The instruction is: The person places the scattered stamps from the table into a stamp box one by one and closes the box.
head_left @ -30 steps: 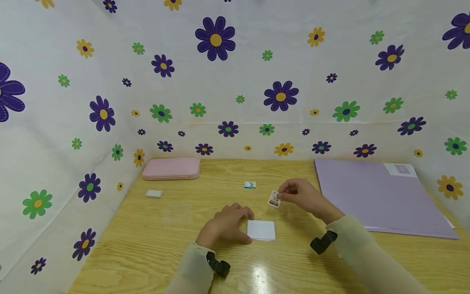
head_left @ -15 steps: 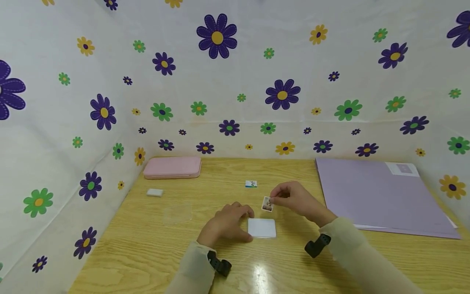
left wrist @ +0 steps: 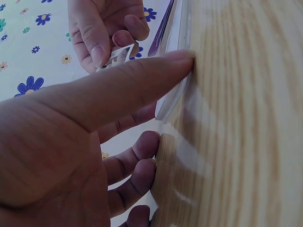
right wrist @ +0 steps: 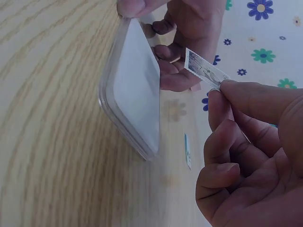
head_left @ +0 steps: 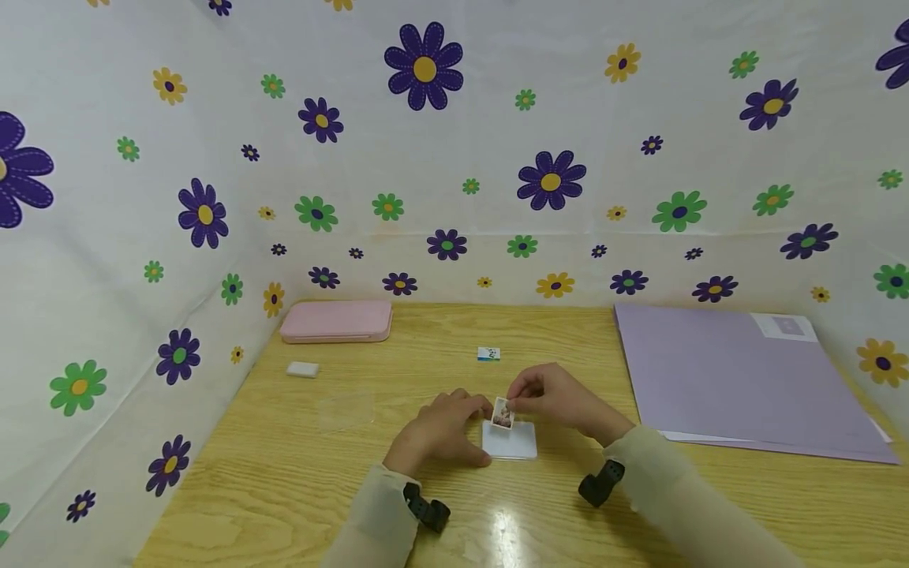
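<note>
My right hand [head_left: 561,401] pinches a small postage stamp [head_left: 502,414] between thumb and forefinger. The stamp has toothed edges and a brownish picture, and it hovers over the upper left part of a flat white rectangular case [head_left: 516,444]. Clear layered edges show on the case [right wrist: 137,85] in the right wrist view, where the stamp [right wrist: 203,67] is tilted and apart from it. My left hand [head_left: 443,430] holds the left end of the case, thumb at the near corner and forefinger at the far one. Behind lies a second stamp-like piece [head_left: 488,354], white and blue.
On the wooden table [head_left: 234,489] a pink case [head_left: 337,322] stands at the back left, with a small white block [head_left: 302,369] before it. A thin clear sheet [head_left: 346,411] lies left of my left hand. A purple folder [head_left: 738,386] covers the right side.
My right hand has brought the stamp leftward and nearer, from beyond the white case to above it. The left hand stays at the case's left end.
</note>
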The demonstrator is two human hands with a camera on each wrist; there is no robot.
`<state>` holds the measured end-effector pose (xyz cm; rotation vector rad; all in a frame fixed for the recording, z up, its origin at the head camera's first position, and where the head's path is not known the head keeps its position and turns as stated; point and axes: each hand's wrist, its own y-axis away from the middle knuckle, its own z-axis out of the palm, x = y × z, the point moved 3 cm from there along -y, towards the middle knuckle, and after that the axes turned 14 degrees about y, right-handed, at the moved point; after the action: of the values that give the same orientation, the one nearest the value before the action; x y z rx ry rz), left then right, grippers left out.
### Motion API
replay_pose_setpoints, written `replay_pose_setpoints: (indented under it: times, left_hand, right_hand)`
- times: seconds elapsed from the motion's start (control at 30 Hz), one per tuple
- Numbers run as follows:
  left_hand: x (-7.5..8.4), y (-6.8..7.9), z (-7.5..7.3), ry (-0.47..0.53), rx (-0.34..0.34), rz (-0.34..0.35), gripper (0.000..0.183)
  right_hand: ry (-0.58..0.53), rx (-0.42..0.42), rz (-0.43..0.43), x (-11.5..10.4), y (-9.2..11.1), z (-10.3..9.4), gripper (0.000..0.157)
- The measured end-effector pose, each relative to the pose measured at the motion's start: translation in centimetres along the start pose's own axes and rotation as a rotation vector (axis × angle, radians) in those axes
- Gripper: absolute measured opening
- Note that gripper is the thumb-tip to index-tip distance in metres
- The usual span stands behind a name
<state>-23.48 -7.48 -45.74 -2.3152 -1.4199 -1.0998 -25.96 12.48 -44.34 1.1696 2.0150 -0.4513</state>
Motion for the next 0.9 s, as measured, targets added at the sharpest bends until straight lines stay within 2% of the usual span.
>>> replay_pose_setpoints:
  times: [0.4,0.9]
  left_hand:
    - [-0.2,-0.1,0.0,-0.001,0.001,0.008,0.061]
    - [0.0,0.1,-0.2,0.004,0.003,0.022,0.054]
  right_hand:
    - [0.057,-0.059,-0.024,-0.5,-0.5,1.8,0.005]
    - [0.151,-0.038,-0.06,-0.6,-0.8,2.8,0.003]
